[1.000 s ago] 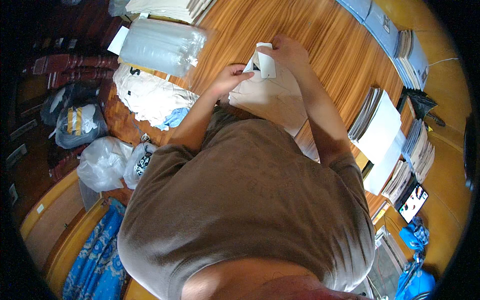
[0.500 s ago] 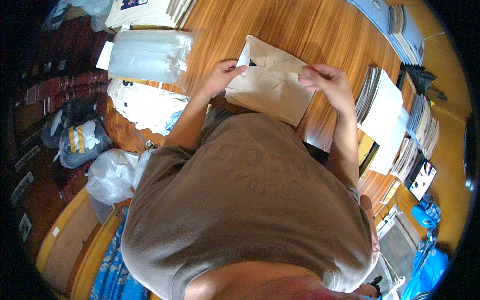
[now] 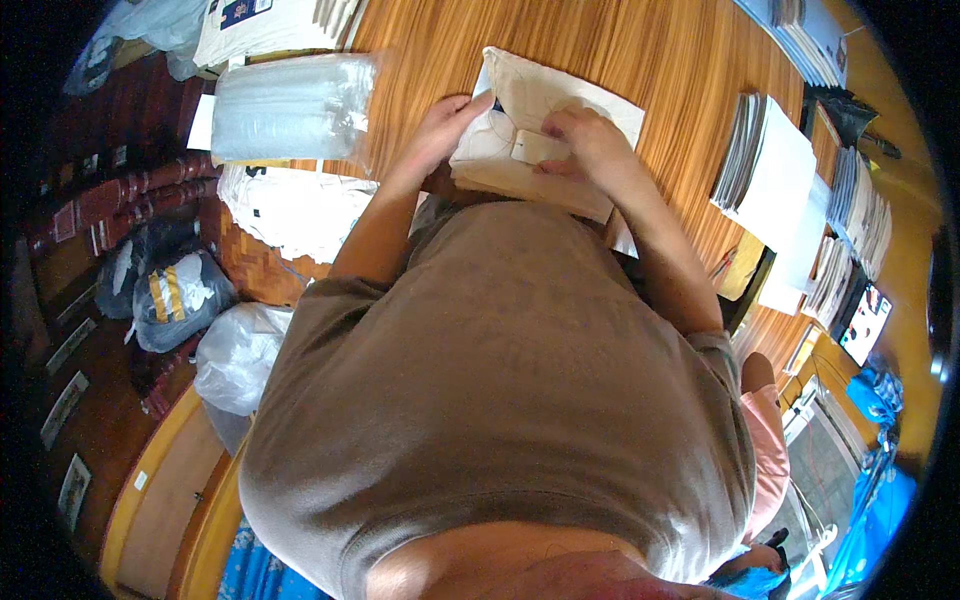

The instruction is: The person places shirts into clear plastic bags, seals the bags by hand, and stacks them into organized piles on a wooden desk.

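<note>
On the wooden table before me lies a folded cream garment (image 3: 545, 85), flat, with white card showing at its upper left edge. My left hand (image 3: 447, 130) grips its left side, thumb on top near the dark collar opening. My right hand (image 3: 592, 145) is over the middle of the garment, fingers curled around the right end of a small pale rectangular tag (image 3: 530, 147). A thin cord loops beside the tag. The palm hides the tag's far end.
A stack of clear plastic bags (image 3: 290, 108) lies to the left, with white garments (image 3: 295, 210) below it. Stacked folded garments (image 3: 285, 25) stand at the far left. White sheets (image 3: 775, 185) and more folded garments (image 3: 860, 215) are piled on the right.
My right hand has moved left from the garment's right edge to its middle, where the pale tag now shows. The left hand stays at the left side.
</note>
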The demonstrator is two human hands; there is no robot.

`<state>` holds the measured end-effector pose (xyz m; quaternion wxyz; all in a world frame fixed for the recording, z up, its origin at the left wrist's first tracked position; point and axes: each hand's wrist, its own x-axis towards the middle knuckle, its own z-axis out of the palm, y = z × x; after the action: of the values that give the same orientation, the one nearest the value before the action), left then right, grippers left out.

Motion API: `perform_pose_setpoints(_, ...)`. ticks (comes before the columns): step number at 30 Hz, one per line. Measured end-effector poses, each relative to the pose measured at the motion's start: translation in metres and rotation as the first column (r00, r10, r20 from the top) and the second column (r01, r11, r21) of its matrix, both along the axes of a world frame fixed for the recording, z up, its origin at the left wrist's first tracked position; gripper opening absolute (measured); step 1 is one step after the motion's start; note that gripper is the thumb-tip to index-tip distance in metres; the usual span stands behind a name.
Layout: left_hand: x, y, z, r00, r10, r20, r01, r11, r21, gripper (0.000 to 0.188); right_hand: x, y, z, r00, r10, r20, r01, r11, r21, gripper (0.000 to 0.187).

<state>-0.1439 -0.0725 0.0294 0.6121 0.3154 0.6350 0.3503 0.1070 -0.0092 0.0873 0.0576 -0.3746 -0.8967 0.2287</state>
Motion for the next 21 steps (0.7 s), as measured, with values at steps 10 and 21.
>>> perform_pose_setpoints(10,0.001,-0.005,-0.035,0.983,-0.021,-0.184,0.051,0.985,0.163,0.041,-0.003,-0.032,0.013,0.988,0.087,0.125,-0.121,0.945,0.304,0.028)
perform_pose_setpoints(21,0.009,-0.007,-0.033,0.989,0.041,-0.139,-0.011,0.977,0.214,0.037,0.002,-0.032,0.001,0.996,0.003,-0.092,0.011,0.989,0.147,0.035)
